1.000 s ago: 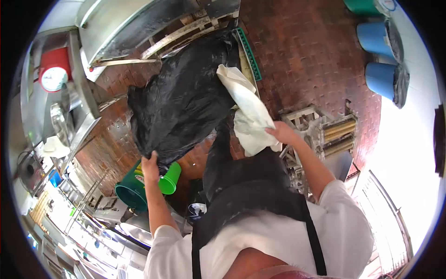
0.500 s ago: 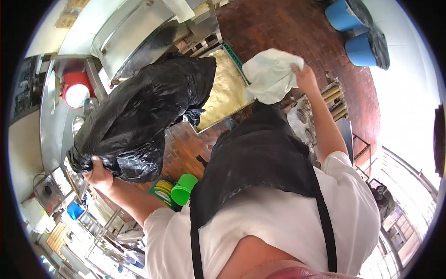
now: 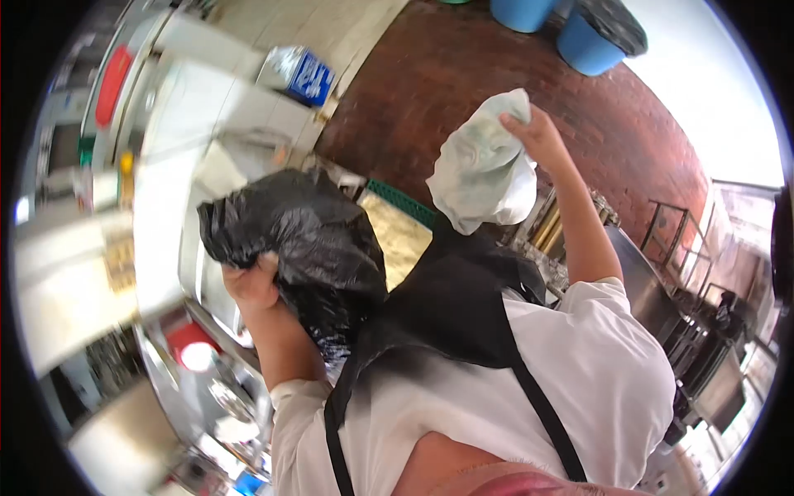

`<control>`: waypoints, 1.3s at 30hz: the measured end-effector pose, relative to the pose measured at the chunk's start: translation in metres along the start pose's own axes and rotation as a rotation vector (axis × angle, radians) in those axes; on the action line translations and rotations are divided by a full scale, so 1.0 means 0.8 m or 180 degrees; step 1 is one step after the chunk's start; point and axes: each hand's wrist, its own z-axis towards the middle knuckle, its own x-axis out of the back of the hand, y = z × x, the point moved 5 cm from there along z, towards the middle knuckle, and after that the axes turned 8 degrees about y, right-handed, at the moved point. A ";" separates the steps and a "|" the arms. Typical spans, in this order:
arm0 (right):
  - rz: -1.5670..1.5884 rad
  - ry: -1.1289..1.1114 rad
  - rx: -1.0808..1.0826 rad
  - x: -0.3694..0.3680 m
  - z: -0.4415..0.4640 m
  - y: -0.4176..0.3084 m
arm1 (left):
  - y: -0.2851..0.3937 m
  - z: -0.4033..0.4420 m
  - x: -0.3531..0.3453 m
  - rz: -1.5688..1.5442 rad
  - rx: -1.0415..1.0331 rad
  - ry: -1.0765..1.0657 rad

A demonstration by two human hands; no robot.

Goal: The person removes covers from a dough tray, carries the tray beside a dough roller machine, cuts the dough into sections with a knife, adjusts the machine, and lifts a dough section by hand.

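Note:
A crumpled black plastic sheet (image 3: pixel 318 236) hangs from my left hand (image 3: pixel 252 281), whose fingers are wrapped round its edge. My right hand (image 3: pixel 538 136) grips a whitish cloth (image 3: pixel 484 169) by its upper right corner, and the cloth hangs in folds above the floor. Between the two, lower down, part of a pale yellow doughy mass (image 3: pixel 397 240) shows in a tray with a green edge (image 3: pixel 401 202) behind it. The black sheet and my apron hide the rest of the tray.
Blue bins (image 3: pixel 591 41), one with a black liner, stand at the top right by the wall. A blue and white box (image 3: pixel 310 76) is at the upper left. A red scale (image 3: pixel 188 339) sits at the lower left, and metal racks (image 3: pixel 670 236) stand at the right.
The black sheet has come off the tray, uncovering the yellow mass, and is now bunched nearer my body. My right hand has raised the cloth. The view has turned.

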 end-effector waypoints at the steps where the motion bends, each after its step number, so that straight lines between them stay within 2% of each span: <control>1: -0.0033 0.0082 -0.0066 0.015 0.023 0.007 | -0.011 0.029 -0.015 0.0074 0.0146 0.0030; 3: -0.0034 0.0159 0.0019 0.037 0.068 0.011 | -0.020 0.091 -0.061 0.0029 0.0282 -0.0043; 4: -0.0300 0.0170 0.0300 0.047 0.085 0.000 | -0.023 0.116 -0.084 -0.0053 0.0337 -0.0133; 6: -0.0870 0.0200 0.0056 0.068 0.114 0.001 | -0.030 0.152 -0.114 0.0050 0.0452 -0.0067; 9: -0.1094 0.0551 0.0243 0.097 0.131 -0.023 | -0.058 0.218 -0.157 0.0186 0.0313 -0.0030; 12: -0.1628 0.0098 -0.0680 0.124 0.144 -0.032 | -0.082 0.290 -0.208 -0.0282 0.0014 -0.0741; 17: -0.2023 0.0371 0.0301 0.180 0.152 -0.040 | -0.147 0.431 -0.294 0.0783 -0.0659 -0.1142; 19: -0.1765 0.0859 -0.0444 0.213 0.142 -0.045 | -0.179 0.469 -0.351 0.0403 -0.0504 -0.1553; 20: -0.1547 0.1144 -0.0841 0.224 0.131 -0.044 | -0.191 0.483 -0.396 -0.0131 -0.0159 -0.1914; 21: -0.1805 0.1462 -0.1125 0.234 0.119 -0.044 | -0.195 0.504 -0.446 -0.0649 0.0209 -0.2303; 24: -0.1766 0.2316 -0.1801 0.237 0.054 -0.033 | -0.188 0.520 -0.571 -0.0443 0.0586 -0.2849; 25: -0.1877 0.2254 -0.1997 0.237 0.042 -0.009 | -0.191 0.519 -0.612 -0.0721 0.0662 -0.3177; 27: -0.1439 0.2808 -0.2144 0.235 0.013 -0.025 | -0.188 0.511 -0.694 -0.1304 0.0737 -0.3827; 29: -0.1179 0.3229 -0.2303 0.234 -0.010 -0.043 | -0.194 0.506 -0.767 -0.1374 0.0796 -0.4207; 31: -0.0706 0.3434 -0.1658 0.249 -0.018 -0.045 | -0.203 0.487 -0.838 -0.1430 0.0948 -0.4540; 33: -0.0206 0.3680 -0.0920 0.268 -0.017 -0.062 | -0.189 0.446 -0.891 -0.1447 0.0712 -0.4666; 36: 0.0605 0.4836 0.0092 0.319 -0.026 -0.094 | -0.213 0.407 -0.984 -0.1322 0.0614 -0.5083; 37: 0.1500 0.5157 0.0889 0.338 -0.024 -0.112 | -0.223 0.389 -1.014 -0.1185 0.0475 -0.5272; 39: 0.1803 0.5714 0.1476 0.400 -0.024 -0.126 | -0.220 0.342 -1.079 -0.0974 0.0380 -0.5670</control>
